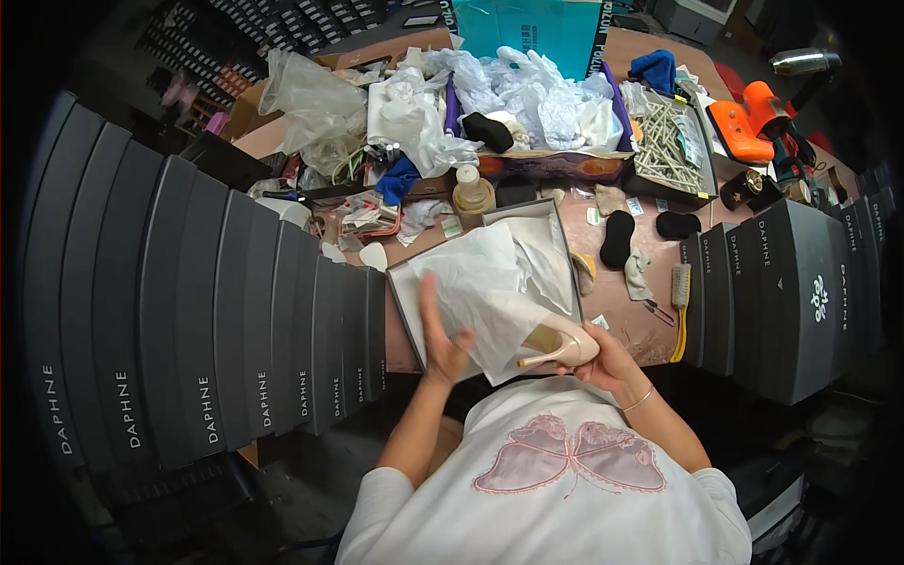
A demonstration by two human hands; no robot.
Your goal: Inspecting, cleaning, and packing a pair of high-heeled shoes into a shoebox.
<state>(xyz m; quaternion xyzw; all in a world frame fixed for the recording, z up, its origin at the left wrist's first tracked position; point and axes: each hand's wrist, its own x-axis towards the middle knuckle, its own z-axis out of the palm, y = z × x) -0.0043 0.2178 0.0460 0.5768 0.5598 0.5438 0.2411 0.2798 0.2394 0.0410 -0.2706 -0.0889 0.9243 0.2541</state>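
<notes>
Pinched in my right hand (610, 361) is a beige high-heeled shoe (572, 345), held at one end with its slim heel pointing left. The shoe lies over the near right corner of an open grey shoe box (405, 299), against white tissue paper (461, 273) that spreads across the box. My left hand (441, 331) is open at the box's left side, thumb and fingers apart, slightly blurred, over the tissue's edge. More folded tissue fills the far right part of the box. What lies beneath the paper is hidden.
Dark shoe boxes (250, 311) stand in a long row at left; more boxes (786, 292) stand at right. Beyond the open box are a glue bottle (474, 193), black pads (617, 240), a yellow-handled brush (680, 311), a cutter (659, 313) and a bin of crumpled plastic (537, 99).
</notes>
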